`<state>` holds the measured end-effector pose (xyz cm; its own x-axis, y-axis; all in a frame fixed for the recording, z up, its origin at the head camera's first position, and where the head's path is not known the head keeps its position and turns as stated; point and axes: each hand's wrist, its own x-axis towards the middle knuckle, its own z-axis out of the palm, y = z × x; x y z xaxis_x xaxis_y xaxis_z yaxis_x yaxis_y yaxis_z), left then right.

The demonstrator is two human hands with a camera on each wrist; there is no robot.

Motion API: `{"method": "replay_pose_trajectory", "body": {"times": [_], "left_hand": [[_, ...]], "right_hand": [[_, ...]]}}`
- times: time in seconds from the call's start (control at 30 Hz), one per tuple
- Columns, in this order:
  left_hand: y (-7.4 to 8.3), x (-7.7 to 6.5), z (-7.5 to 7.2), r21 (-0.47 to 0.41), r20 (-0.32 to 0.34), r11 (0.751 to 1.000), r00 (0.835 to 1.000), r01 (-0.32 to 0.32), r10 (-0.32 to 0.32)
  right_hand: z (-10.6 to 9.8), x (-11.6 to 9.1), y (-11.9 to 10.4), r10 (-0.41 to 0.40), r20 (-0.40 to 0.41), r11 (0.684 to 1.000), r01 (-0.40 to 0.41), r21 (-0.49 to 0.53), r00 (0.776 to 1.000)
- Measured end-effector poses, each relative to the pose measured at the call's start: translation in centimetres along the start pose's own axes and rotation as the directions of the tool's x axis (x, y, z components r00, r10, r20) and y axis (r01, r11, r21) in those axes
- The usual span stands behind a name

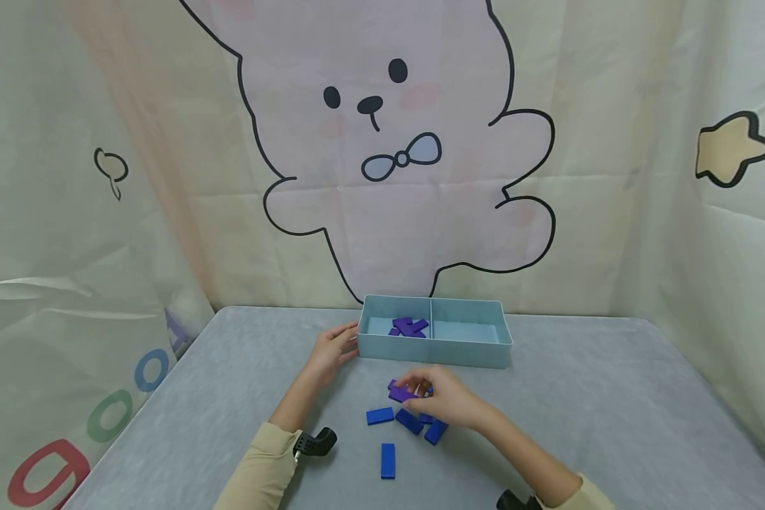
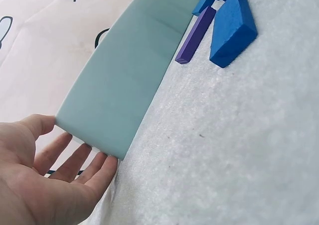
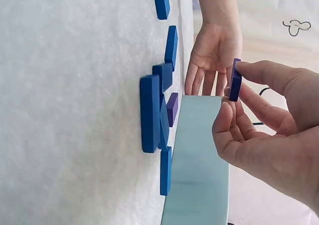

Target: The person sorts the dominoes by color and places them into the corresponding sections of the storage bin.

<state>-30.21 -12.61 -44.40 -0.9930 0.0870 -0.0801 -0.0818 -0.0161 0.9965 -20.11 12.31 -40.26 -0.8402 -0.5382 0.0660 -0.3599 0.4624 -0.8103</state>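
Observation:
Beside the left end of a pale blue two-compartment box (image 1: 435,350) is my left hand (image 1: 329,355), its fingertips and thumb touching the end wall. My right hand (image 1: 445,398) pinches a purple block (image 3: 235,80) between thumb and fingers, raised above the table in front of the box. Another purple block (image 2: 196,35) lies on the table near the box's front wall. Several blue blocks (image 1: 409,421) are grouped under and around the right hand, which partly hides some in the head view. Inside the left compartment lie several purple blocks (image 1: 409,328).
The right compartment (image 1: 465,331) shows only its bare floor. One blue block (image 1: 388,461) lies apart, nearer the front of the grey cloth-covered table (image 1: 229,397). A printed curtain (image 1: 599,234) hangs directly behind the box.

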Motion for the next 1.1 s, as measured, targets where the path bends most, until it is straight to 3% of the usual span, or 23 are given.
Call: {"method": "replay_pose_trajectory", "body": {"times": [0.2, 0.8, 1.1], "left_hand": [[0.1, 0.0, 0.1, -0.005, -0.004, 1.0, 1.0, 0.003, -0.003], [0.1, 0.2, 0.0, -0.012, -0.003, 1.0, 1.0, 0.013, -0.013], [-0.1, 0.3, -0.1, -0.008, -0.009, 1.0, 1.0, 0.001, -0.002]], "right_hand": [[-0.6, 0.3, -0.6, 0.03, -0.011, 0.999, -0.03, -0.011, 0.999], [-2.5, 1.7, -2.0, 0.003, -0.032, 0.999, -0.005, -0.053, 0.999], [-3.1, 2.7, -2.0, 0.052, -0.043, 0.997, -0.055, -0.06, 0.998]]}}
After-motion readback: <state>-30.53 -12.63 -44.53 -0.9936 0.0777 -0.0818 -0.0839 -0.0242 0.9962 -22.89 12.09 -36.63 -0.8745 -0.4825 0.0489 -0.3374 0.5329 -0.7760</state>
